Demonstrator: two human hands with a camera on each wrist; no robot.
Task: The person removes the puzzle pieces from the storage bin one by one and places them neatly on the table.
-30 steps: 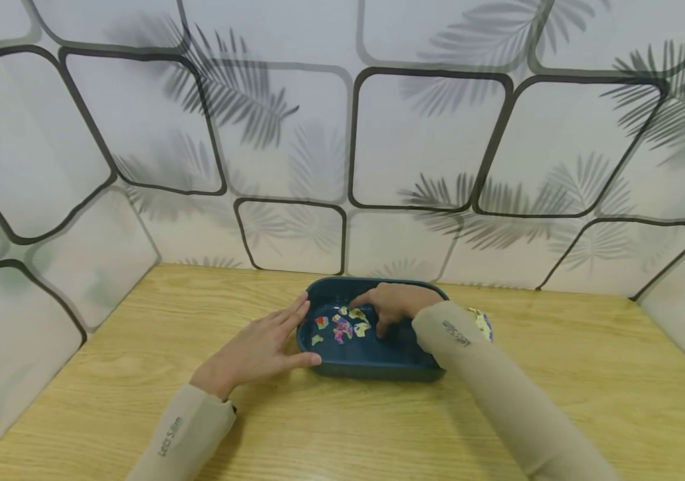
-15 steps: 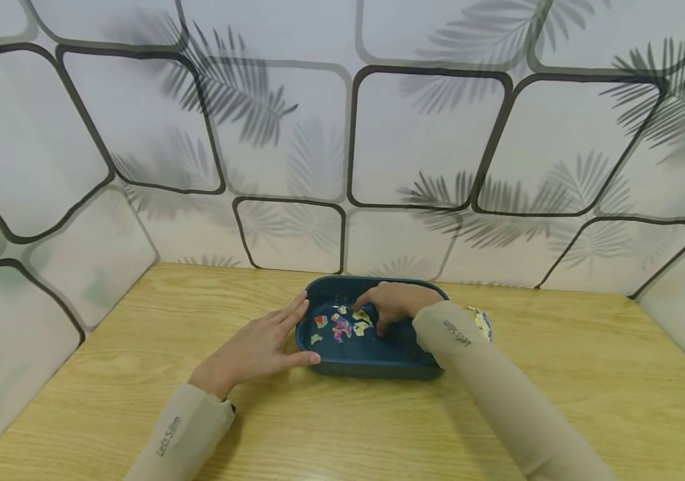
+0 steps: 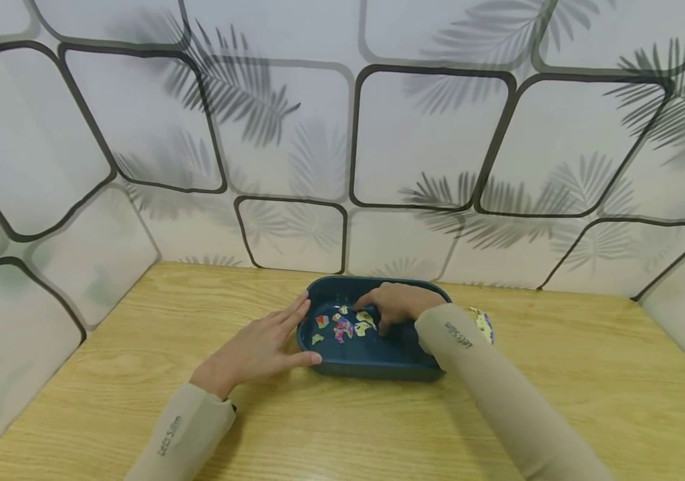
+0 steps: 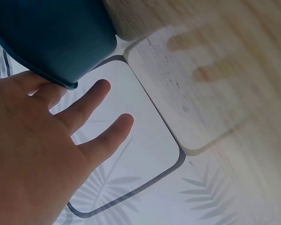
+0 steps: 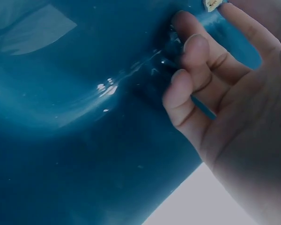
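Note:
A dark blue-green tray (image 3: 378, 369) stands on the wooden table. My left hand (image 3: 260, 349) touches its left end, with fingertips at the side rim and the thumb on the front rim. In the left wrist view, two fingers stick out straight past the tray. Inside the tray, my right hand (image 3: 396, 304) reaches down with the index finger extended and the thumb apart; the other fingers are loosely curled. A pale scrap (image 5: 212, 4) lies at a fingertip in the right wrist view. Several torn, colourful scraps (image 3: 343, 329) lie on the tray's left half.
A crumpled, printed piece (image 3: 483, 326) lies on the table right of the tray, partly behind the right sleeve (image 3: 453, 337). The patterned wall (image 3: 405, 244) rises close behind the tray, and the table (image 3: 342, 434) extends to both sides.
The yellowish scraps by my right hand have shifted slightly right, along with its index fingertip. My left hand keeps its place on the tray.

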